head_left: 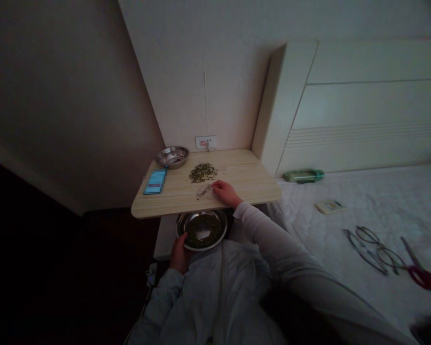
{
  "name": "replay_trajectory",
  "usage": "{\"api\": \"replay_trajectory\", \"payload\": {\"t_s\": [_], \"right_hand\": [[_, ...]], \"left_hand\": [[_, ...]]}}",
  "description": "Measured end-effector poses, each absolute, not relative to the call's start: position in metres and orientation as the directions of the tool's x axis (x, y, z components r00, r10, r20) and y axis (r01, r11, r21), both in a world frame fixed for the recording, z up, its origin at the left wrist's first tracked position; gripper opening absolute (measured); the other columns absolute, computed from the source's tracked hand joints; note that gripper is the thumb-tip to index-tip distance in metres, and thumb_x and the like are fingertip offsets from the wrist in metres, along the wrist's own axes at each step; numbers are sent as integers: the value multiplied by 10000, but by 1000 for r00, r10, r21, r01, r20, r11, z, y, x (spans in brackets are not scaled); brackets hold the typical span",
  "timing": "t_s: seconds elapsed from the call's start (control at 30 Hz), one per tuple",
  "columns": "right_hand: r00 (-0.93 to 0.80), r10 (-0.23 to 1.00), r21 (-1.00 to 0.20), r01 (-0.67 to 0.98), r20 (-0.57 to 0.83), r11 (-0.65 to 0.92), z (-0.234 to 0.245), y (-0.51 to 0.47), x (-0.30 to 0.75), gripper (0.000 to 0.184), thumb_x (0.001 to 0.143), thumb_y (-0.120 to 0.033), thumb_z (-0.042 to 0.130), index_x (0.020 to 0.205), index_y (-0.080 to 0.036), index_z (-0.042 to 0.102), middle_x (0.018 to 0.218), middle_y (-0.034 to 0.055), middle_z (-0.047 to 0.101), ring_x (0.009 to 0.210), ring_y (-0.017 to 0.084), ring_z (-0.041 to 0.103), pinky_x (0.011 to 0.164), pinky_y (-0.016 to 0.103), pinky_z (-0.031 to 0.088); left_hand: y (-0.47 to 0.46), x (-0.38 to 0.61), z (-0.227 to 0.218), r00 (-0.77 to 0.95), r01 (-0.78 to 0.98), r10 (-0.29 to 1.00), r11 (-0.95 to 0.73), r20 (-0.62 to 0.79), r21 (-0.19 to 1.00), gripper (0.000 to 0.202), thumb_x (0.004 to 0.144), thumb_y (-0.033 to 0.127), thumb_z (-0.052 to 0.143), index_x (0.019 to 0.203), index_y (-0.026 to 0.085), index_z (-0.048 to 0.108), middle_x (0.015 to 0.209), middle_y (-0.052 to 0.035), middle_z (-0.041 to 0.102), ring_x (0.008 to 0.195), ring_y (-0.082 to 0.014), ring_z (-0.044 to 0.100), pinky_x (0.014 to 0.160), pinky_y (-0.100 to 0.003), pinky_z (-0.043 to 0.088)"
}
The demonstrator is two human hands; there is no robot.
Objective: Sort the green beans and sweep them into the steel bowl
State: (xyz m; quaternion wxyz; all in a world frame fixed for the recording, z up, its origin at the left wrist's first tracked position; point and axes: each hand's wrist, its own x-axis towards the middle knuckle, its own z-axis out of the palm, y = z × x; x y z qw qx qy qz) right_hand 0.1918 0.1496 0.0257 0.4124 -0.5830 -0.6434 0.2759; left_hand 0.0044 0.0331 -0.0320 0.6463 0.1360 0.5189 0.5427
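My left hand [180,253] grips the left rim of a steel bowl [223,225], its thumb over the edge. The bowl is held at my lap below the table's front edge, and dark green dried bits [197,230] lie in it around a bare shiny patch. My right hand [225,193] rests over the wooden tabletop [165,203] with its fingers drawn together. At its fingertips is a small pale, see-through patch with a few dark bits [203,190]; what the fingers hold is not clear. Just beyond lies a loose pile of green dried bits [203,172].
A second steel bowl [172,157] stands at the table's back left, near a lit phone [155,181]. A wall socket [205,142] is behind. On the bed to the right lie a green bottle [303,176], a small pale box [330,206], glasses [380,251] and red-handled scissors [425,278].
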Motion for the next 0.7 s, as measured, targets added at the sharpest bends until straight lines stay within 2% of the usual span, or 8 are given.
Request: {"api": "replay_trajectory", "payload": {"t_s": [0.1, 0.2, 0.47, 0.7], "right_hand": [[34, 976, -852, 496, 215, 170, 24, 151, 192, 193, 674, -201, 450, 813, -164, 579, 612, -32, 542, 591, 97, 477, 594, 214, 365], [28, 976, -828, 535, 215, 167, 24, 151, 191, 192, 675, -205, 455, 817, -169, 579, 612, -30, 544, 584, 99, 473, 583, 216, 359], [21, 980, -834, 529, 200, 159, 26, 149, 191, 190, 663, -196, 464, 803, -165, 588, 622, -24, 557, 603, 103, 486, 603, 221, 363], [5, 988, -862, 488, 156, 134, 29, 147, 191, 180, 643, -170, 450, 760, -159, 587, 597, -27, 560, 580, 97, 485, 566, 208, 354]], "left_hand": [[33, 5, -29, -140, -567, 833, 375, -535, 733, 103, 672, 182, 524, 764, 157, 560, 748, -38, 643, 779, -182, 601, 614, -284, 488], [33, 6, -27, -134, -571, 836, 374, -532, 731, 100, 673, 192, 528, 764, 158, 553, 723, -37, 641, 780, -182, 600, 624, -286, 487], [33, 4, -31, -119, -563, 856, 359, -502, 745, 146, 681, 215, 529, 810, 157, 567, 782, -44, 649, 792, -193, 600, 620, -292, 491], [32, 5, -29, -98, -577, 831, 401, -548, 712, 155, 699, 187, 499, 835, 149, 564, 827, -48, 648, 806, -176, 598, 623, -274, 490]]}}
